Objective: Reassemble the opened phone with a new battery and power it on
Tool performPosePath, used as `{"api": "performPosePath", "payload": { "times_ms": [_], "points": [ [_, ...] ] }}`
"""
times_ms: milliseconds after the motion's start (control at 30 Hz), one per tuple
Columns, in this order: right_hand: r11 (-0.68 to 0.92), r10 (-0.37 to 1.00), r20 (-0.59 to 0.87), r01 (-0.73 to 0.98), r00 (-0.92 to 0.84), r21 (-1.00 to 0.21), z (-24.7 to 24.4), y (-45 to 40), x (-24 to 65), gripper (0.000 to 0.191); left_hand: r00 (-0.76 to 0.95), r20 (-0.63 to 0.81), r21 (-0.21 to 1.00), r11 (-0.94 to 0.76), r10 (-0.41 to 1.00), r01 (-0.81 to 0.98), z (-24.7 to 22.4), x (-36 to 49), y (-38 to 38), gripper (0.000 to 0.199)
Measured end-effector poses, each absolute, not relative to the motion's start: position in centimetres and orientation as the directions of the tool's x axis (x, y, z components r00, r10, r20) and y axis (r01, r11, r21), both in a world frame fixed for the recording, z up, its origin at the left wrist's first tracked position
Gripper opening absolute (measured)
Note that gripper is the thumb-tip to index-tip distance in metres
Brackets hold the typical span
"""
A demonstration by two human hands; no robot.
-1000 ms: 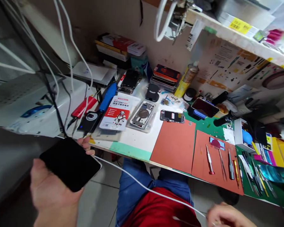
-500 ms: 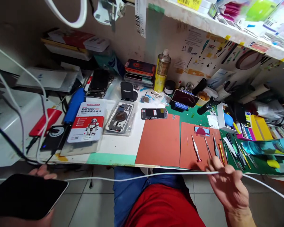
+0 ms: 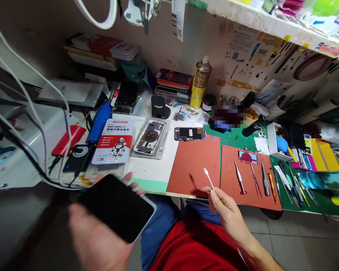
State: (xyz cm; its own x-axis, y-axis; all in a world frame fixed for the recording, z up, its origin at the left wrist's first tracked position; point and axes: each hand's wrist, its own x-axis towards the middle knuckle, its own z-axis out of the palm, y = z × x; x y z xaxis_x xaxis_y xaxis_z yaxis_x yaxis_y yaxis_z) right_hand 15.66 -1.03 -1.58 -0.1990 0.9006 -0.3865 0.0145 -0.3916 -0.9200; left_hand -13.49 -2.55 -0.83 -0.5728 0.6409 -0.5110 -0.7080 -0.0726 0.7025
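Observation:
On the lower left my left hand (image 3: 97, 237) is wrapped round a phone (image 3: 117, 207) with a dark screen and a pale silver frame. Its fingers show past the far edge; the palm and thumb are blurred. My right hand (image 3: 224, 207), at the bench's front edge, pinches a white charging cable (image 3: 212, 183) just below its plug. That plug points up and left over the reddish-brown mat (image 3: 193, 165). Phone and plug are apart. The rest of the cable is hidden by the hand and arm.
Behind lie an opened phone body (image 3: 150, 137), a battery box (image 3: 113, 141) and a phone screen part (image 3: 190, 133). Screwdrivers and tweezers (image 3: 255, 180) lie on the right mat. A yellow spray can (image 3: 200, 82) stands at the back. White cables (image 3: 31, 101) hang at left.
My left hand has brought the phone right and up. My right hand has moved left and now grips the cable near its plug, where before the cable ran stretched across the front.

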Motion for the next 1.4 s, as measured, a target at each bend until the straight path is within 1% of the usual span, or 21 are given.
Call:
{"api": "performPosePath", "payload": {
  "times_ms": [33,67,167,300,433,500,667,1067,1167,1300,1400],
  "points": [
    [-0.383,0.909,-0.378,0.005,-0.176,-0.924,-1.6,-1.0,15.6,0.056,-0.543,-0.465,0.687,-0.103,0.699,-0.720,-0.3,-11.3,-0.9,0.061],
    [-0.380,0.914,-0.374,-0.007,-0.157,-0.925,-1.5,-1.0,15.6,0.057,-0.483,-0.444,0.651,-0.099,0.755,-0.753,0.2,-9.3,0.9,0.061],
    [-0.363,0.925,-0.357,-0.021,-0.130,-0.932,-1.1,-1.1,15.7,0.051,-0.324,-0.447,0.513,-0.058,0.834,-0.857,0.7,-5.0,5.9,0.053],
    [-0.354,0.934,-0.346,-0.085,-0.092,-0.931,-0.4,-0.8,15.3,0.046,-0.213,-0.480,0.399,-0.005,0.851,-0.917,0.0,-2.3,9.4,0.050],
    [-0.428,0.901,-0.417,-0.088,-0.123,-0.899,-0.1,0.0,14.0,0.049,-0.171,-0.541,0.347,0.033,0.823,-0.937,-0.7,-1.2,10.4,0.046],
    [-0.450,0.889,-0.437,-0.086,-0.137,-0.889,0.0,0.4,13.4,0.050,-0.172,-0.553,0.348,0.038,0.815,-0.937,-0.9,-0.9,10.4,0.046],
    [-0.443,0.890,-0.430,-0.060,-0.152,-0.895,0.0,1.3,12.5,0.051,-0.192,-0.560,0.378,0.043,0.806,-0.925,-1.2,-0.9,10.5,0.043],
    [-0.430,0.898,-0.417,-0.088,-0.140,-0.898,-0.5,1.7,12.0,0.049,-0.185,-0.549,0.365,0.034,0.815,-0.930,-1.0,-0.9,10.6,0.046],
    [-0.441,0.893,-0.424,-0.101,-0.151,-0.892,-0.3,1.9,12.0,0.050,-0.202,-0.516,0.379,0.011,0.833,-0.925,-1.0,-0.8,10.5,0.048],
    [-0.464,0.880,-0.439,-0.136,-0.182,-0.875,-0.1,2.4,12.3,0.051,-0.244,-0.435,0.443,-0.031,0.867,-0.896,-1.2,-0.6,10.5,0.051],
    [-0.470,0.878,-0.442,-0.161,-0.182,-0.868,-0.2,2.5,12.5,0.051,-0.242,-0.390,0.466,-0.036,0.889,-0.884,-1.3,-0.5,10.4,0.053]
  ]
}}
